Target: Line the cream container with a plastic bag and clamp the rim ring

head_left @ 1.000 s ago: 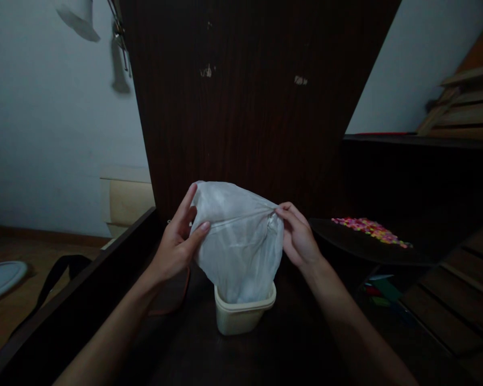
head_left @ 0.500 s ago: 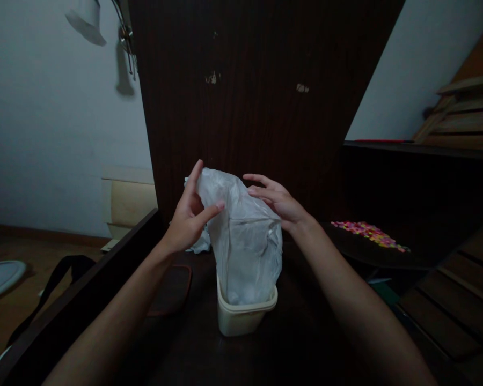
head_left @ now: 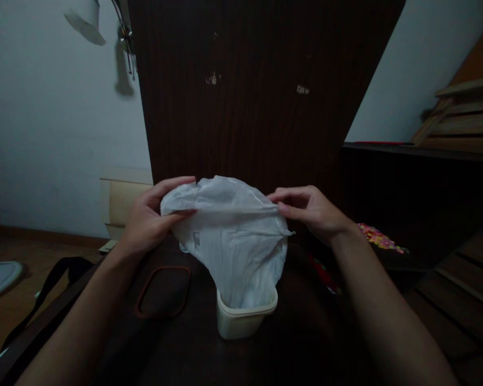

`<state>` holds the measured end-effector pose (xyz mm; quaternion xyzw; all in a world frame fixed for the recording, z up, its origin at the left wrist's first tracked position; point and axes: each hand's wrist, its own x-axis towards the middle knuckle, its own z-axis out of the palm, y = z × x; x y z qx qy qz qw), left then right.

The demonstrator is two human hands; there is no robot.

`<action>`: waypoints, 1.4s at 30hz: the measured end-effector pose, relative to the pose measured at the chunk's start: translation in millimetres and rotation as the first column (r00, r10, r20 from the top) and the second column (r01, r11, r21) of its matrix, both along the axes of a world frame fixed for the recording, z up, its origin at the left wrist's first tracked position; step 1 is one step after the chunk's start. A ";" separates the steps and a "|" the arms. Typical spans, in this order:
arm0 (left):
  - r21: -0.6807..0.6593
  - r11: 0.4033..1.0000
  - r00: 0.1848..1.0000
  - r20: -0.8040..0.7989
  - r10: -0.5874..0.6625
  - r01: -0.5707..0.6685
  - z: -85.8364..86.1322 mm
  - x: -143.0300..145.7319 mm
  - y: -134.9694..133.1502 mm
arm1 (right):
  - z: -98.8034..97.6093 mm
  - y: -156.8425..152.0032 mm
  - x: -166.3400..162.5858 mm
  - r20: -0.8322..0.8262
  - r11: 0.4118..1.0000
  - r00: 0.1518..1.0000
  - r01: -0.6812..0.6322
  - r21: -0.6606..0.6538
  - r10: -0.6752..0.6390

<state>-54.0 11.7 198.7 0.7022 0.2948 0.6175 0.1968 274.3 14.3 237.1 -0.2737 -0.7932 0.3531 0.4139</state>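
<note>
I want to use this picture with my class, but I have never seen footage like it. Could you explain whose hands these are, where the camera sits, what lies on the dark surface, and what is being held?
No machine is involved. The picture comes from one camera worn on a person's head, looking forward and down, so the two bare arms reaching in from the bottom are that person's own. The left hand and the right hand each pinch the top edge of a thin white plastic bag and hold it stretched between them. The bag's lower end hangs into a small cream tub standing on the dark table. Left of the tub lies a dark lid with a reddish rim. To the right are small bright-coloured pieces, too small to identify. The room is dim.
</note>
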 end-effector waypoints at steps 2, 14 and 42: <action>0.014 0.999 0.987 -0.154 -0.034 0.037 -5.0 -10.4 -14.1 | -3.3 -15.9 11.2 0.161 0.993 0.983 -0.097 0.063 0.086; -0.344 0.932 0.584 -0.737 -0.341 0.110 -75.8 -19.3 -75.7 | -79.8 -75.9 21.8 0.709 0.994 0.697 -0.045 -0.098 0.102; -0.315 0.946 0.995 -0.086 0.056 -0.081 -41.7 64.2 -1.4 | -94.4 -115.5 -25.5 0.670 0.791 0.458 0.138 0.596 -0.584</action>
